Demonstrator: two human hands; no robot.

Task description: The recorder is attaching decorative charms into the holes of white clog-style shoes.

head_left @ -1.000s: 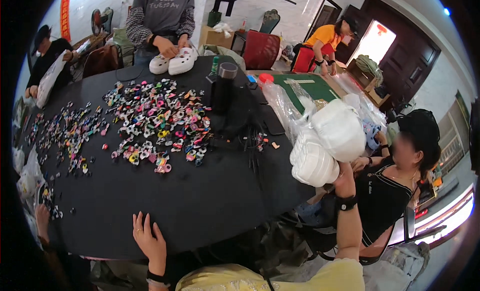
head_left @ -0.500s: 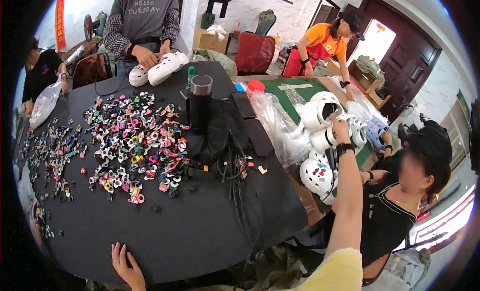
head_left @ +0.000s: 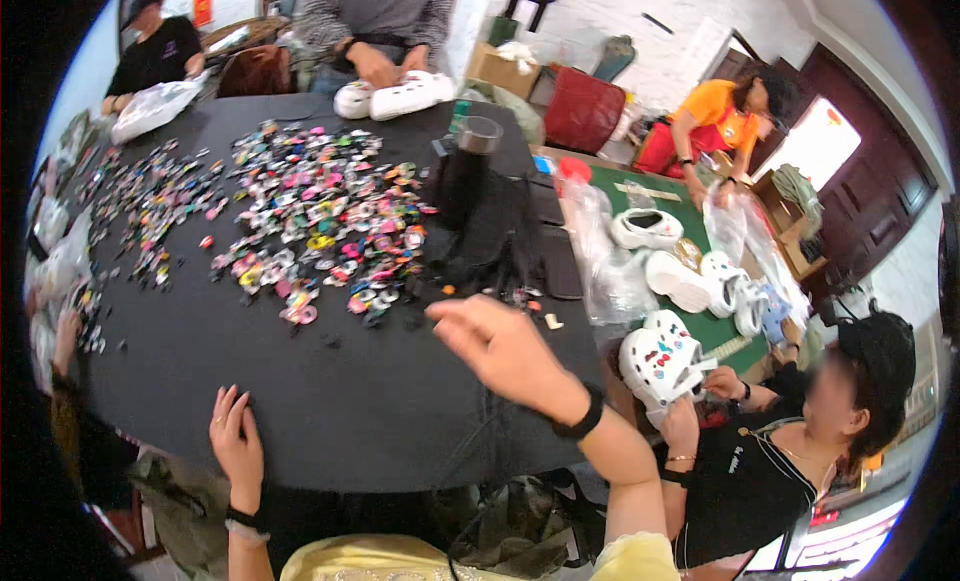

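Note:
My left hand [head_left: 238, 441] lies flat on the near part of the black table [head_left: 330, 421], fingers stretched, nothing in it. Over the table's middle right hangs my right hand [head_left: 505, 351], slightly blurred, its fingers extended and holding nothing I can see. Beyond it spreads a large pile of small colourful shoe charms [head_left: 320, 221]. A second, looser pile of charms [head_left: 160, 201] lies farther left. To the right, white clogs [head_left: 645, 228] rest on a green mat [head_left: 725, 361]. A white clog with charms on it [head_left: 660, 356] is in a co-worker's hands.
A dark tumbler [head_left: 470, 166] stands at the far right of the black table, near dark cables and cloth. Across the table a person holds white clogs [head_left: 405, 96]. Another person in orange [head_left: 715, 121] handles clear plastic bags. A red chair [head_left: 585, 109] stands behind.
My right hand has come away from the white clogs and back over the black table. One clog now lies on the green mat. My left hand stays on the table; the view has shifted.

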